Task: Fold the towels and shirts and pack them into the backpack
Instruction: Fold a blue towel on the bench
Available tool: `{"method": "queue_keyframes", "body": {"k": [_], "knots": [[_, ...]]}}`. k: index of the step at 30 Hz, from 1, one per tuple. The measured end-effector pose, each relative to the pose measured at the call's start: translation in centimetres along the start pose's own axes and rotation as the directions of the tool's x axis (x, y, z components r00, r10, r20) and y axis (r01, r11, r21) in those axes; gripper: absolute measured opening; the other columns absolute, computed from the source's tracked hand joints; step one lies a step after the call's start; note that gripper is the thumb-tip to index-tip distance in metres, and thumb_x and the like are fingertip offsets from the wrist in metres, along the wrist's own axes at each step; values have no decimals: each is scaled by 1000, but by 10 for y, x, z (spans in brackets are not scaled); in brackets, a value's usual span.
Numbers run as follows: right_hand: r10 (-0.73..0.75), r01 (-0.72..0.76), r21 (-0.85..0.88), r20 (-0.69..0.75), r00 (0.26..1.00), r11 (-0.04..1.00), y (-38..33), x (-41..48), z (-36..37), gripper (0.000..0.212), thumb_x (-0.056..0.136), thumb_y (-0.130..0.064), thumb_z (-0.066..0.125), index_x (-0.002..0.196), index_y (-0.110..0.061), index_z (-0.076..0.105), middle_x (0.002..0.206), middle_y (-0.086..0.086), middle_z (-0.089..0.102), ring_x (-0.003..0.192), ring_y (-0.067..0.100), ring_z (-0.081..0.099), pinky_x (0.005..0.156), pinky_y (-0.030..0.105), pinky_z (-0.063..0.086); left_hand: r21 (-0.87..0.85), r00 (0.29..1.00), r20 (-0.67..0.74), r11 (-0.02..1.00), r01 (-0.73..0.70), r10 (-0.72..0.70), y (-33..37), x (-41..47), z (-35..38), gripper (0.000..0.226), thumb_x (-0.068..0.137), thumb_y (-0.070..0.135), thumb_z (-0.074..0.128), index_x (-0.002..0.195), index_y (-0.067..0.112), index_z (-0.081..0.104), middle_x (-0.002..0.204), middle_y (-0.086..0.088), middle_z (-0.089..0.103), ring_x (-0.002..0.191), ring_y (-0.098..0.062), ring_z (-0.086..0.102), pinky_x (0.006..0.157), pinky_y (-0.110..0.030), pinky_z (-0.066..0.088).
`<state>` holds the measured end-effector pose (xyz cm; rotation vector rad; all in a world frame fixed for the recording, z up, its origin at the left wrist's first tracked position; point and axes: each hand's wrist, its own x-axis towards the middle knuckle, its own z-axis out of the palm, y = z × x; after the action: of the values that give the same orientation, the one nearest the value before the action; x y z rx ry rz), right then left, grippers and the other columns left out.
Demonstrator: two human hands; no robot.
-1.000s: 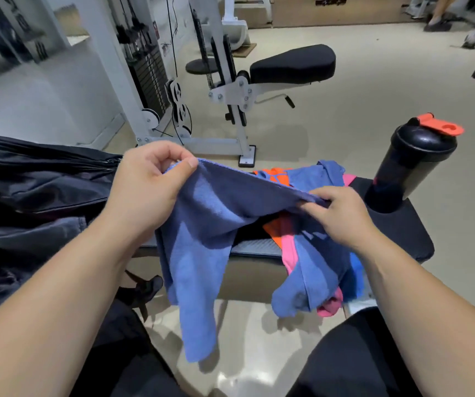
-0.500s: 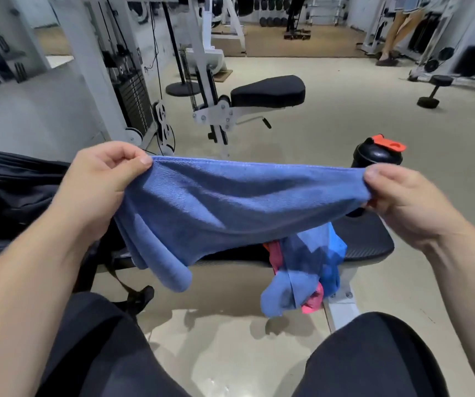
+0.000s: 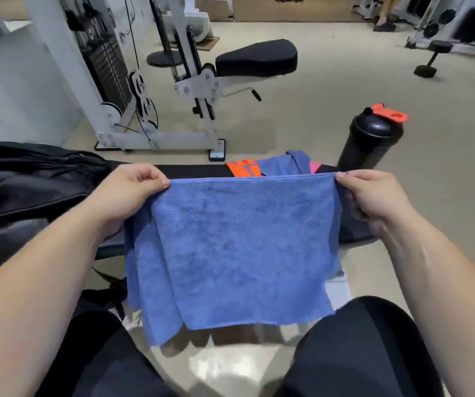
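Blue terry towel (image 3: 239, 247) now hangs flat, its top edge pulled taut between both hands. It is in the air in front of the bench's (image 3: 190, 168) near edge, with the lower hem down by the knees. Left hand (image 3: 127, 193) pinches the top left corner, thumb on forefinger, other fingers curled. Right hand (image 3: 374, 196) pinches the top right corner, other fingers tucked behind the cloth.

Change: a second ago the towel was a bunched strip just lifted off the pile. Half a second ago it was stretched, but the lower part was still rolled up. Now it is spread open, though a second layer shows along the left side, so it is not hanging square.

Judgement: shake-out done, first fold next, this towel not packed yet.

The remaining clothes (image 3: 243, 169) (orange, blue, pink) lie heaped toward the bench's right end, by the far edge. The backpack (image 3: 30, 181), black, sits at the bench's left end; can't tell if it's open. The shaker bottle (image 3: 371, 141) stands at the right end, apart from the towel.
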<state>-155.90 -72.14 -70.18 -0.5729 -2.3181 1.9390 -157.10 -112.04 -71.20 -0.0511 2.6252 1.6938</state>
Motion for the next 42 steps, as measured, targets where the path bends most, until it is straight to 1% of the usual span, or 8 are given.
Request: {"method": "queue_keyframes", "body": {"k": [11, 20, 22, 24, 27, 30, 35, 42], "knots": [[105, -92, 191, -57, 993, 977, -15, 65, 29, 10, 98, -17, 62, 90, -11, 62, 72, 9, 68, 51, 14, 67, 50, 24, 58, 153, 998, -21, 987, -59, 63, -4, 102, 17, 15, 94, 21, 70, 81, 13, 67, 74, -2, 63, 67, -13, 51, 63, -26, 40], [-87, 53, -168, -203, 975, 984, -9, 139, 83, 24, 85, -27, 64, 67, -13, 70, 65, 3, 72, 67, 28, 71, 74, 47, 62, 603, 983, -93, 794, -71, 158, -21, 190, 39, 12, 95, 27, 64, 86, 20, 64, 85, -2, 64, 86, -27, 58, 75, -32, 40], [-193, 116, -369, -178, 965, 922, -1, 149, 93, 25, 86, -34, 61, 72, -16, 71, 69, -1, 71, 79, 30, 69, 79, 46, 58, 607, 984, -76, 791, -81, 159, -31, 199, 48, 11, 96, 27, 62, 89, 18, 64, 85, -4, 64, 85, -27, 55, 74, -32, 39], [-207, 160, -467, -50, 977, 870, 9, 149, 103, 25, 93, -36, 61, 108, -21, 73, 96, -3, 71, 102, 25, 66, 93, 40, 52, 607, 990, -52, 791, -76, 135, -43, 205, 55, 11, 97, 26, 61, 91, 17, 64, 86, -7, 64, 82, -27, 54, 73, -33, 40], [-202, 280, -665, 194, 960, 692, 34, 137, 115, 63, 95, -47, 57, 151, -24, 39, 145, -2, 53, 134, 20, 47, 107, 37, 39, 630, 997, 7, 774, -64, 77, -59, 206, 67, 8, 99, 29, 57, 97, 22, 61, 90, -6, 65, 84, -29, 55, 73, -37, 44], [-322, 430, -779, 306, 896, 456, 50, 116, 133, 66, 96, -59, 47, 154, -31, 33, 160, 3, 35, 151, 28, 23, 122, 52, 19, 680, 994, 58, 726, -104, 88, -69, 197, 73, 21, 100, 35, 54, 118, 24, 57, 107, -8, 61, 101, -35, 56, 87, -46, 48], [-148, 422, -895, 402, 904, 147, 76, 88, 140, 82, 86, -86, 13, 157, -47, 4, 168, -1, -14, 151, 37, -20, 115, 68, -13, 727, 986, 39, 673, -138, 160, -64, 157, 75, 35, 98, 38, 54, 131, 26, 55, 131, -6, 54, 121, -35, 48, 100, -49, 40], [-97, 344, -931, 334, 938, 118, 91, 89, 116, 93, 73, -97, 5, 154, -53, -3, 167, -5, -19, 151, 36, -24, 113, 71, -12, 778, 996, -80, 627, 36, 42, -73, 61, 41, 39, 94, 40, 61, 129, 25, 58, 132, -6, 53, 115, -39, 49, 96, -51, 44]]}}
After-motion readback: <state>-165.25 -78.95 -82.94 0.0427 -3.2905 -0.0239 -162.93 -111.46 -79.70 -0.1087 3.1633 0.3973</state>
